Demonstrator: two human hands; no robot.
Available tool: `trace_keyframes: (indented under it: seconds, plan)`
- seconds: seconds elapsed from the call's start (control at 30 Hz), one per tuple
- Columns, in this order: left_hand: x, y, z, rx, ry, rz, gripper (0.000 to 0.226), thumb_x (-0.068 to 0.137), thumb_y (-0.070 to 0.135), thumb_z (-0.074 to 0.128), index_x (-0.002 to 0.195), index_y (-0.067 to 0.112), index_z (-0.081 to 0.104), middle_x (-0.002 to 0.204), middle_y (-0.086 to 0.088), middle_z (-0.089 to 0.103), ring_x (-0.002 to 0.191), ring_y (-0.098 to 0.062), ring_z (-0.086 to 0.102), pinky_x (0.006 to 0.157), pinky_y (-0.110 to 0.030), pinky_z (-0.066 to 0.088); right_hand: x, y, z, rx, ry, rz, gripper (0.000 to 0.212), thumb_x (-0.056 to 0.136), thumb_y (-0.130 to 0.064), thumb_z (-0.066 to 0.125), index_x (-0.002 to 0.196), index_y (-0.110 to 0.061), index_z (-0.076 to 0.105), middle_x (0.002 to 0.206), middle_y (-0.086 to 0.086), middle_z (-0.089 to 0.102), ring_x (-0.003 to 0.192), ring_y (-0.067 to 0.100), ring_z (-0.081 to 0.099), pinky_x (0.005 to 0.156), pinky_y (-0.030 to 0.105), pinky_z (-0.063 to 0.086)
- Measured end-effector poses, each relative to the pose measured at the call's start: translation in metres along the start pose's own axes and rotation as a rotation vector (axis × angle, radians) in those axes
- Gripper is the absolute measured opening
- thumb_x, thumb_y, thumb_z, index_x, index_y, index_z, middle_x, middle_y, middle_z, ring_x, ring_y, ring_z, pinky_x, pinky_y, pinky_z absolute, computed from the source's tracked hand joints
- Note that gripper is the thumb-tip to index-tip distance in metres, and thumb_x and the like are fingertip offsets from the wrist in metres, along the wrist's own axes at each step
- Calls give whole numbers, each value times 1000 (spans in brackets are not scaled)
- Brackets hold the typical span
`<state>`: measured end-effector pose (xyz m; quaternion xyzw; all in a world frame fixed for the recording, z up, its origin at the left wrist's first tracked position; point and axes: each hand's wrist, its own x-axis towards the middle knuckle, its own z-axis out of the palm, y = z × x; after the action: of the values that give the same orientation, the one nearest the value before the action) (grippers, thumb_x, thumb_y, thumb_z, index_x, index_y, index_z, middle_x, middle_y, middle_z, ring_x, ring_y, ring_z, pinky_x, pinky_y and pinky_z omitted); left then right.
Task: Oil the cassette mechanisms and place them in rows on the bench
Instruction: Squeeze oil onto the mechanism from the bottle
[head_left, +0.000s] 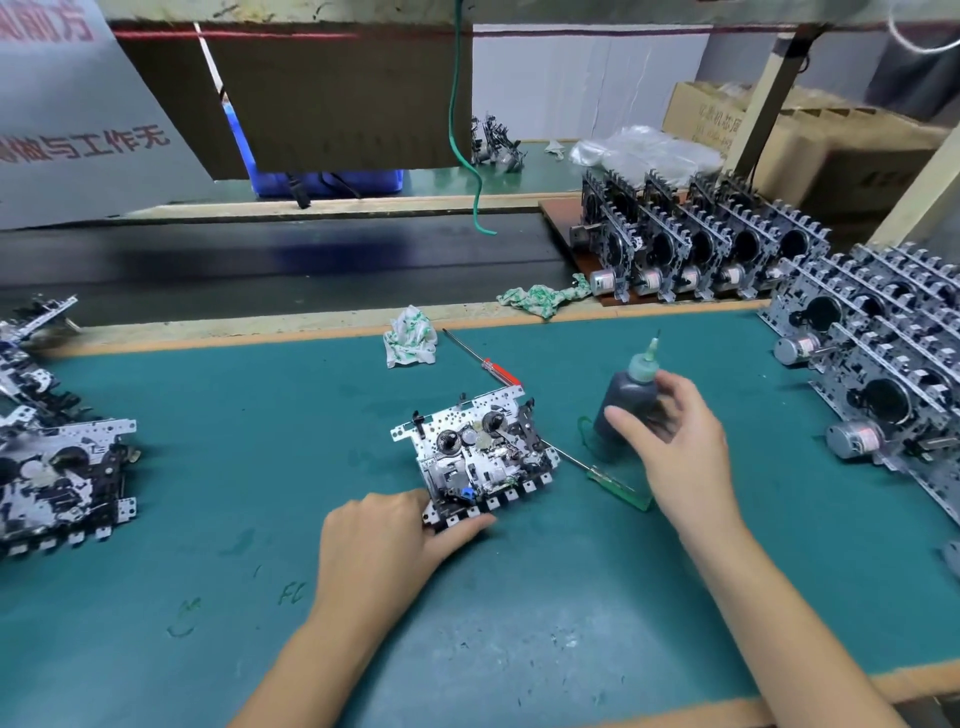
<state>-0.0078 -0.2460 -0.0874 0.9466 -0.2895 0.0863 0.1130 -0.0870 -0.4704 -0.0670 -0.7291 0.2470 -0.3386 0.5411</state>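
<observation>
A cassette mechanism (480, 457) lies flat on the green mat (519, 613) in the middle, its key row toward me. My left hand (384, 545) holds its near left corner, thumb along the front edge and index finger on top. A dark oil bottle (626, 402) with a pale green nozzle stands upright on the mat to the right of the mechanism. My right hand (675, 441) is at the bottle, with its thumb across the front and its straight fingers spread behind. The bottle is not lifted.
Rows of upright mechanisms (696, 244) stand at the back right, with more at the right edge (883, 364). A pile of mechanisms (57, 467) lies at the left. A red-handled screwdriver (483, 361), a green-handled screwdriver (602, 475) and crumpled rags (410, 338) lie nearby.
</observation>
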Motion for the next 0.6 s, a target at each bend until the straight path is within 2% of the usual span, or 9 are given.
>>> trace_keyframes:
  seconds: [0.1, 0.17, 0.23, 0.3, 0.37, 0.4, 0.5, 0.53, 0.6]
  plan:
    - [1, 1, -3, -82, 26, 7, 71, 65, 83, 24, 43, 16, 31, 39, -3, 43, 45, -30, 54, 44, -26, 20, 19, 6, 4, -114, -106, 32, 37, 82, -5, 70, 108, -21, 49, 108, -5, 62, 108, 18, 60, 96, 31, 45]
    - [1, 0, -5, -87, 17, 9, 73, 68, 81, 27, 40, 14, 40, 35, -4, 40, 39, -30, 51, 41, -23, 16, 20, 13, 8, -196, -110, 88, 41, 82, -9, 70, 114, -20, 46, 112, -1, 60, 108, 20, 59, 93, 30, 44]
    - [2, -1, -8, -105, 15, 13, 72, 70, 77, 33, 37, 13, 45, 31, -4, 37, 32, -28, 47, 41, -18, 8, 12, 10, 10, -267, 108, -27, 43, 82, -18, 71, 115, -24, 44, 106, -4, 55, 98, 15, 54, 85, 28, 43]
    - [1, -1, -10, -109, 10, 15, 71, 70, 75, 36, 36, 13, 46, 29, -4, 35, 29, -27, 44, 43, -15, 5, -1, 0, 9, -334, 303, -344, 32, 83, -25, 66, 108, -25, 46, 90, -6, 50, 79, 10, 45, 73, 21, 39]
    - [1, -1, -9, -100, -8, 13, 73, 70, 77, 32, 38, 13, 46, 29, -4, 33, 32, -27, 46, 42, -17, 6, -15, -6, 12, -472, 214, -574, 18, 82, -21, 55, 101, -21, 55, 78, -6, 53, 70, 11, 45, 65, 20, 36]
    - [2, -1, -9, -94, -8, 0, 74, 69, 80, 28, 40, 13, 43, 31, -4, 30, 35, -27, 48, 41, -19, 8, -23, -7, 15, -609, 133, -630, 21, 81, -17, 53, 100, -18, 61, 75, -5, 57, 69, 14, 48, 63, 22, 38]
    - [3, -3, -9, -122, 16, -5, 78, 70, 87, 34, 43, 15, 23, 32, -6, 22, 36, -28, 47, 41, -21, 11, -32, -2, 24, -916, -131, -575, 36, 71, -7, 65, 107, -12, 67, 78, -1, 61, 72, 23, 56, 61, 33, 48]
    - [3, -3, -10, -123, 16, 3, 79, 71, 87, 38, 44, 15, 21, 32, -6, 22, 35, -28, 45, 41, -21, 11, -30, -1, 25, -952, -210, -557, 36, 71, -8, 69, 106, -12, 67, 82, 0, 62, 76, 26, 56, 64, 36, 48]
    - [3, -6, -9, -105, -29, -18, 82, 67, 93, 25, 45, 13, 23, 35, -4, 25, 41, -27, 44, 42, -28, 18, -27, -2, 27, -949, -308, -547, 29, 76, -19, 73, 103, -11, 67, 88, 0, 63, 82, 27, 56, 72, 35, 42]
